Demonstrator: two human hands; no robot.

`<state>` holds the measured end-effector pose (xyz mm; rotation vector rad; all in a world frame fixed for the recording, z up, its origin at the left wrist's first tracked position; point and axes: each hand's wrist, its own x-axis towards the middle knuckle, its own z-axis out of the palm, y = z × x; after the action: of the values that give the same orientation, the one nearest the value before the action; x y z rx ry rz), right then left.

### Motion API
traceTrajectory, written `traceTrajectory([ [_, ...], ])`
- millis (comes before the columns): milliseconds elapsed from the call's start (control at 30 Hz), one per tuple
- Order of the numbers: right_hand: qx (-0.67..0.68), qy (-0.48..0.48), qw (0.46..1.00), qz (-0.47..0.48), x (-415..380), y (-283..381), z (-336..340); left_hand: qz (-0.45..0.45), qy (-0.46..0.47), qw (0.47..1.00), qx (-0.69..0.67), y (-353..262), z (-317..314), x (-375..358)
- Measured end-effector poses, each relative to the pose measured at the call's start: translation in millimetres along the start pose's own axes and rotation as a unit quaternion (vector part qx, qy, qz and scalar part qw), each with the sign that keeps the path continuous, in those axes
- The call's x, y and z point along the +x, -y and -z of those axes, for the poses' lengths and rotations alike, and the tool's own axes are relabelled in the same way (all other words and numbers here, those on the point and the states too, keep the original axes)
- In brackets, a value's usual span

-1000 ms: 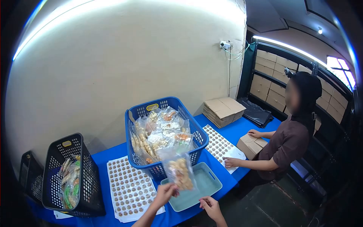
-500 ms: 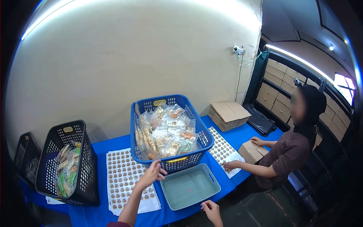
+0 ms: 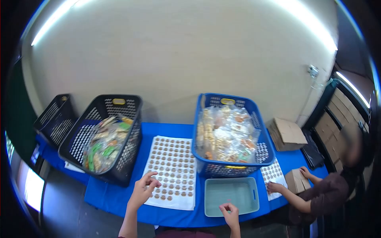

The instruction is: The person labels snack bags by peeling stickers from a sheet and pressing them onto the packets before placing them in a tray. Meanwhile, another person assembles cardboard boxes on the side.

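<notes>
"Printed sheets, two piles on the surface! The left hand has swung from the one blue basket over the left pile, loosely curled."

"Right hand: fingertips together above one tray, any grip unclear. Two dark baskets!"

The bare left hand, loosely open, hovers left of the pale-green rectangular plastic tray; the bare right hand, fingertips drawn together, hovers at its near edge.
</notes>
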<state>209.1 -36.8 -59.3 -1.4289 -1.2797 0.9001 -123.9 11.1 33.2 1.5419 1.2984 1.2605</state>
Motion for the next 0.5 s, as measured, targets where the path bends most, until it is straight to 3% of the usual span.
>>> traceTrajectory([
  [67, 0.004, 0.067, 0.997, -0.026, 10.6, -12.5, -15.1, -0.003, -0.076, 0.997, 0.004, -4.3, 28.4, -12.2],
  [233, 0.025, 0.076, 0.995, 0.061, 30.0, 28.5, -82.0, -0.015, -0.223, 0.974, 0.032, 4.8, 98.6, -37.2],
  [367, 0.078, 0.148, 0.985, 0.045, 34.0, 34.2, -126.7, -0.029, -0.297, 0.953, 0.054, 3.6, 146.8, -43.6],
  [500, 0.008, 0.195, 0.979, 0.061, 32.0, 44.6, -156.0, -0.055, -0.313, 0.945, 0.081, -7.7, 185.0, -32.5],
])
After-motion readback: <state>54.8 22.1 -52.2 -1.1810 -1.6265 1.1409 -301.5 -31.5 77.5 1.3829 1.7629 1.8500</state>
